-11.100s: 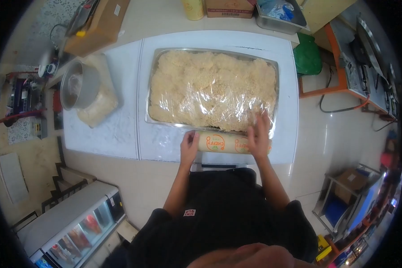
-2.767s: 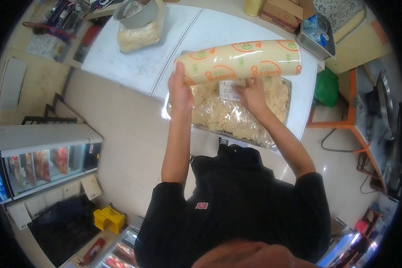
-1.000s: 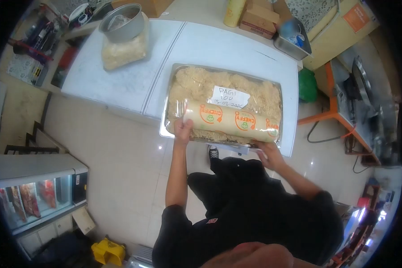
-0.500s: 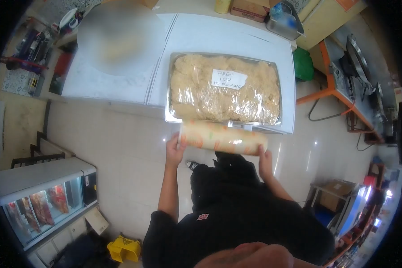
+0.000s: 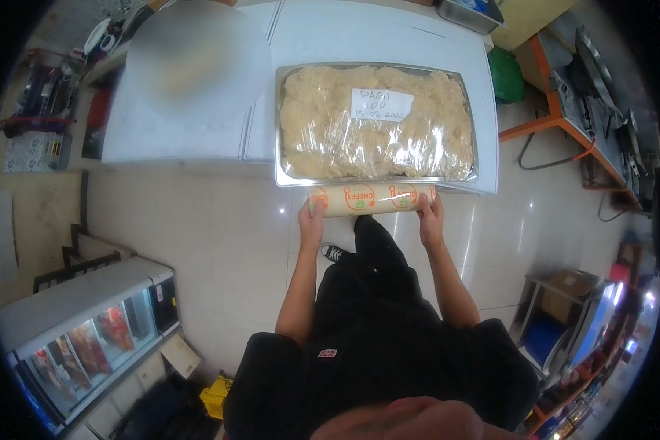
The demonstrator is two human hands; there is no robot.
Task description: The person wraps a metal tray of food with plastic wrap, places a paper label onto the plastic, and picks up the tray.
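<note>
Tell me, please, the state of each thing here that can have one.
Tray: full, covered with clear film.
Paper label: handwritten, lying over the food.
Printed roll: held in both hands.
Left hand: gripping the roll's left end.
Right hand: gripping its right end.
Display fridge: lit inside.

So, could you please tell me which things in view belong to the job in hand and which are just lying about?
Likely job:
cream cylindrical roll, printed orange, held by left hand and right hand
rectangular metal tray of beige food under clear film
white paper label

Lying about:
brown cardboard box
yellow plastic item
</note>
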